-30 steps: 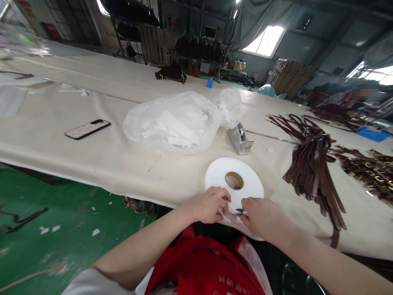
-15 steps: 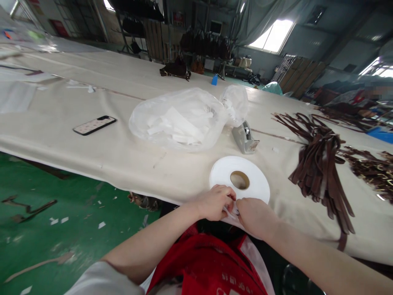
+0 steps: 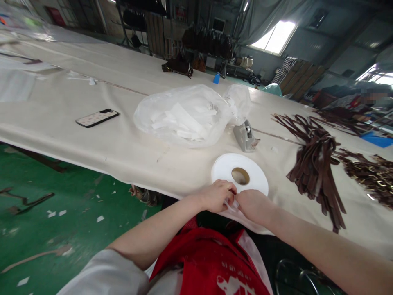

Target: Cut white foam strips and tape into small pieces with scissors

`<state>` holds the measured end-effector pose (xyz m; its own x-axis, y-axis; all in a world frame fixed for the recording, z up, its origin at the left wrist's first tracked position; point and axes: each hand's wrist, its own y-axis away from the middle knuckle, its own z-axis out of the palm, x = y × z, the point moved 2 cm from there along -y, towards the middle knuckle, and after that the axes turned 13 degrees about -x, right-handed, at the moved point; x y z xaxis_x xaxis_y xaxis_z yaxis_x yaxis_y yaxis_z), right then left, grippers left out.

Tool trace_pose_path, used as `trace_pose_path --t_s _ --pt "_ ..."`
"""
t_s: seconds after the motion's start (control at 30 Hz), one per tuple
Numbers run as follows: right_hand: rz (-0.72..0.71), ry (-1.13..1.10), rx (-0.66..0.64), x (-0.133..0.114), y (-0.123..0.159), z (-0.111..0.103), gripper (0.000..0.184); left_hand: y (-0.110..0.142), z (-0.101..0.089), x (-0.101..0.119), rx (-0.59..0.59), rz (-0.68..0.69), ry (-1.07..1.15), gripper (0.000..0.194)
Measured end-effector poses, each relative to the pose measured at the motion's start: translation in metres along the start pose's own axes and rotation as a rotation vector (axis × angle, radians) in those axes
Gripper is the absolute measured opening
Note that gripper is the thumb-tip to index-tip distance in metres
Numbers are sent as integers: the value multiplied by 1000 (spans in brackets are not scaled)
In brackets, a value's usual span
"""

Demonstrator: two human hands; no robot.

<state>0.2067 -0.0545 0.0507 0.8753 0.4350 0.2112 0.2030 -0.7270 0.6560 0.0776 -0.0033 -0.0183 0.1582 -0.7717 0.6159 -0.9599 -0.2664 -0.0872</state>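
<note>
At the table's front edge my left hand [image 3: 217,196] and my right hand [image 3: 253,206] are close together, both with curled fingers. Pinched between them is a thin, translucent white strip [image 3: 231,206]; the fingers hide most of it. Just beyond, a wide white tape roll [image 3: 222,167] with a brown cardboard core lies flat on the table, its near rim partly covered by my hands. Behind the roll stands a grey tape dispenser [image 3: 244,138]. A clear plastic bag [image 3: 181,119] filled with white pieces rests to its left.
A phone [image 3: 97,118] lies on the cream-covered table [image 3: 135,164] at left. Bundled brown leather straps [image 3: 319,164] and straps with metal buckles [image 3: 371,176] are at right. Farther back sit a dark bag [image 3: 177,66] and a small blue object [image 3: 216,78]. Scraps litter the green floor [image 3: 76,221].
The camera view has shifted slightly. My hands stay together at the roll's near edge, fingers still closed on the white strip.
</note>
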Motion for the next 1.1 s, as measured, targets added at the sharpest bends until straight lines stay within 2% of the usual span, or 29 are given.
trace_pose_path --t_s 0.23,0.43,0.8,0.97,1.1 --pt "52 22 10 3 10 -3 22 -1 2 -5 4 31 -1 11" --pt "51 15 -19 1 6 -7 20 -2 3 -7 12 43 -1 12" --pt "53 25 -14 14 4 -9 20 -2 2 -6 -9 34 -21 12" --pt "58 15 -25 8 3 -9 19 -2 4 -8 14 38 -12 13" --pt "64 7 -23 -3 -1 -2 24 -3 5 -8 18 40 -7 12"
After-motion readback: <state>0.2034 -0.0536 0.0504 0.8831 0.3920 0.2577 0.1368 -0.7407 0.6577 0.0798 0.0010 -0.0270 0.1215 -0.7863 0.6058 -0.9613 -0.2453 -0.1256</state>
